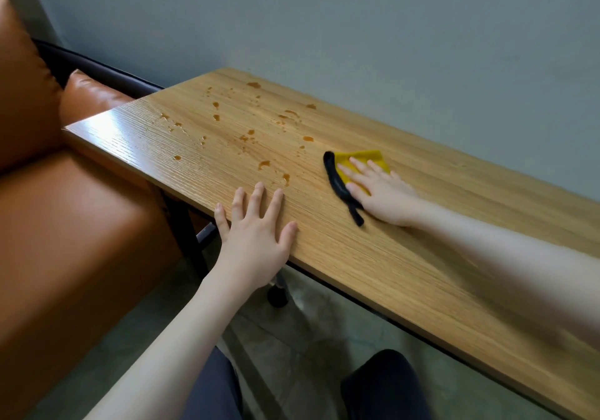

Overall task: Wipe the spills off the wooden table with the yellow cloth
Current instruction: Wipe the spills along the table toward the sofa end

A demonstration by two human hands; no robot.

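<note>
The yellow cloth lies on the wooden surface, just to the right of the brown spills. It has a black border, which shows as a thick dark band along its left edge, with a short black tail at the side nearer to the person. The right hand lies flat on top of the cloth – its grip is open, the fingers straight and a little spread, pressing the cloth down and not curled round it. The fingertips point toward the spills, and most of the cloth is hidden under the palm.

The spills are many small brown drops and little puddles, scattered over the part of the surface left of the cloth, from the near edge up to the far edge by the wall. The nearest drops are very close to the black border of the cloth.

The left hand rests on the near edge of the surface, left of the cloth and well apart from it – fingers straight and spread, holding nothing.

Further left of the cloth, past the end of the surface, stands an orange leather sofa.
</note>
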